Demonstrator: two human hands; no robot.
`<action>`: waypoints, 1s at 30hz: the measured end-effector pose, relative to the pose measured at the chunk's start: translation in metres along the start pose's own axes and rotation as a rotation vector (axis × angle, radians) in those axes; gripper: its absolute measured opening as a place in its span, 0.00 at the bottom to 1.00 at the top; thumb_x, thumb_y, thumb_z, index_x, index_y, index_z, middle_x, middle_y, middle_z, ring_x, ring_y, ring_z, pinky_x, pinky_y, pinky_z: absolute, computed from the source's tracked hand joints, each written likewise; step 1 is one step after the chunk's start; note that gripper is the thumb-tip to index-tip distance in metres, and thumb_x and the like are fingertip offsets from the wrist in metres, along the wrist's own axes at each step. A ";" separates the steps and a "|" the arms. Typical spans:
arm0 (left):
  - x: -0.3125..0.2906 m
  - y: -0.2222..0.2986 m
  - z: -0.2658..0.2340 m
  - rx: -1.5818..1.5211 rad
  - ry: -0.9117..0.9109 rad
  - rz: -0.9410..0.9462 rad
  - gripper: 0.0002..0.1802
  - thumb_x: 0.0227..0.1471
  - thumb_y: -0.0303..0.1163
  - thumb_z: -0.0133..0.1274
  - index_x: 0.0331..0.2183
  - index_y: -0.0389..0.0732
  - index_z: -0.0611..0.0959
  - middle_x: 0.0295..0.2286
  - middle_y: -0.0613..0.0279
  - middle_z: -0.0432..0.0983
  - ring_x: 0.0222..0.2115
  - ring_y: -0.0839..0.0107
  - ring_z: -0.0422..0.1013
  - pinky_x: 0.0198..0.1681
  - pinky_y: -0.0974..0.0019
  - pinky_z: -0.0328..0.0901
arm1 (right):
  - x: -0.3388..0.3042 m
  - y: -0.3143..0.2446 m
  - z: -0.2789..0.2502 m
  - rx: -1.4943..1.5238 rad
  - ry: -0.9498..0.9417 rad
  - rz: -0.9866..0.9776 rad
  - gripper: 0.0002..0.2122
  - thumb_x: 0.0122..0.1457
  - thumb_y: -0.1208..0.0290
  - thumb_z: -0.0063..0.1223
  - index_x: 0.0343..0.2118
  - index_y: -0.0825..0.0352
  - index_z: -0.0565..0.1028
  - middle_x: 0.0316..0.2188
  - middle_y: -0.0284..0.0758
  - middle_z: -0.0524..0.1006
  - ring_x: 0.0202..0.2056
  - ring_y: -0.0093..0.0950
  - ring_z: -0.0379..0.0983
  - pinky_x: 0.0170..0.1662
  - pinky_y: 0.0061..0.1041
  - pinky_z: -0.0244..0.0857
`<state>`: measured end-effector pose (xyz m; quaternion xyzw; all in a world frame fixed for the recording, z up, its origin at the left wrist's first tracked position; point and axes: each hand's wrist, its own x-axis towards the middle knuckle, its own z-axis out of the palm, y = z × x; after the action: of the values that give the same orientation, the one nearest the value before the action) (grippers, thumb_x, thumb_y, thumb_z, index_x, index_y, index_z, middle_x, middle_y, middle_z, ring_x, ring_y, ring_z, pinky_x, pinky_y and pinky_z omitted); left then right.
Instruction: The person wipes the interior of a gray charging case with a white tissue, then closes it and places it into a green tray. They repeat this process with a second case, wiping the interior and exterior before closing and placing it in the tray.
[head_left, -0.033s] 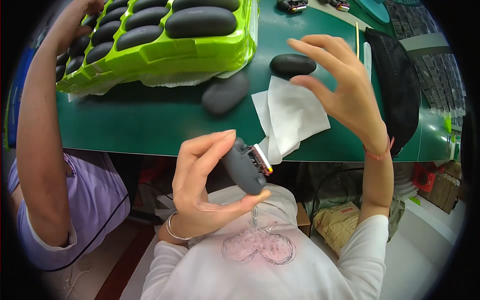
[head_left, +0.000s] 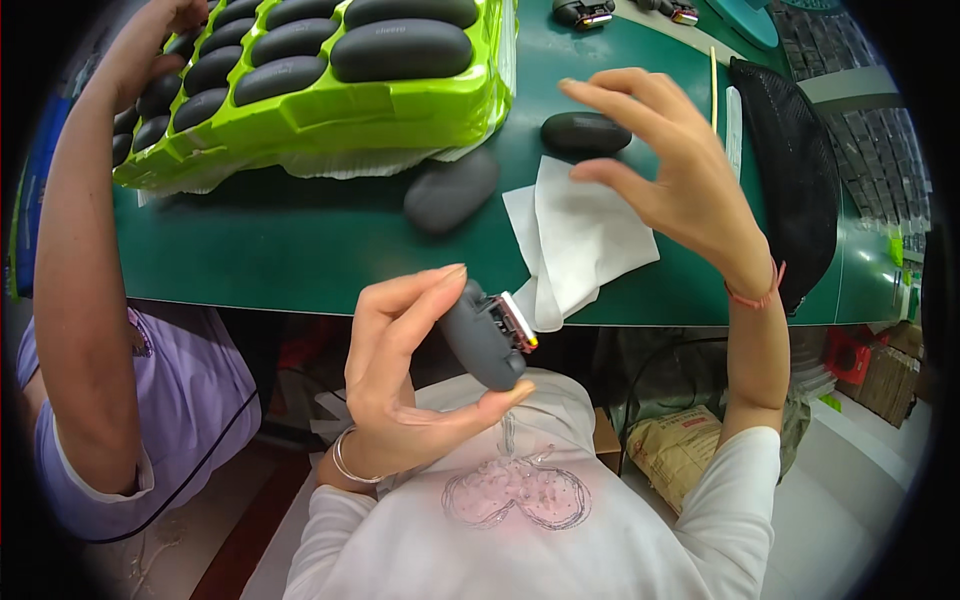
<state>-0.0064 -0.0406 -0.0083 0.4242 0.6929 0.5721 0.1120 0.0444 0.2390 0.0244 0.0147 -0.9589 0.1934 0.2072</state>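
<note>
Between the thumb and fingertips of my left hand (head_left: 395, 375) is a dark grey oval plastic housing (head_left: 475, 340), held tilted in front of my chest. A small part with a white edge, red and yellow at its lower end, shows on the housing's right side. My right hand (head_left: 690, 170) hangs empty over the table, thumb and fingers spread apart. Close to its fingertips lies a black oval case (head_left: 575, 133). Just below sit folded white cloths or wipes (head_left: 590, 240). A dark grey oval shell (head_left: 450, 190) rests left of them.
A bright green tray (head_left: 400, 120) with several black oval cases fills the table's far left. A co-worker's hand (head_left: 165, 60) reaches to its left side. Black mesh pouch (head_left: 790, 180) and thin yellow stick (head_left: 714, 85) lie at right. Small opened units (head_left: 585, 14) sit at the back.
My left hand and the housing have shifted very slightly left. My right hand has moved a little left, its fingers still apart. The other things stay where they were.
</note>
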 end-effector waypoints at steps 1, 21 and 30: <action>-0.002 0.003 0.001 -0.034 0.021 -0.072 0.48 0.28 0.28 0.75 0.53 0.27 0.71 0.48 0.48 0.65 0.47 0.63 0.68 0.50 0.64 0.66 | 0.002 0.005 0.004 0.047 -0.066 0.025 0.19 0.47 0.74 0.64 0.46 0.65 0.77 0.38 0.36 0.76 0.41 0.39 0.70 0.45 0.32 0.66; 0.000 0.002 0.013 -0.276 0.039 -0.221 0.56 0.28 0.26 0.73 0.59 0.27 0.63 0.50 0.50 0.63 0.51 0.66 0.66 0.52 0.67 0.66 | -0.060 -0.087 -0.010 1.409 0.077 0.824 0.34 0.54 0.73 0.63 0.61 0.73 0.59 0.44 0.47 0.75 0.42 0.35 0.78 0.40 0.29 0.77; -0.007 0.009 0.012 -0.372 0.086 -0.350 0.59 0.29 0.30 0.73 0.61 0.28 0.59 0.53 0.44 0.65 0.52 0.64 0.66 0.56 0.63 0.62 | -0.079 -0.085 0.007 1.945 0.028 0.748 0.29 0.62 0.72 0.51 0.64 0.70 0.54 0.49 0.50 0.69 0.50 0.41 0.73 0.46 0.38 0.76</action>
<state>0.0101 -0.0377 -0.0063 0.2452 0.6427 0.6793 0.2559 0.1227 0.1534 0.0178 -0.1252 -0.3300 0.9346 0.0440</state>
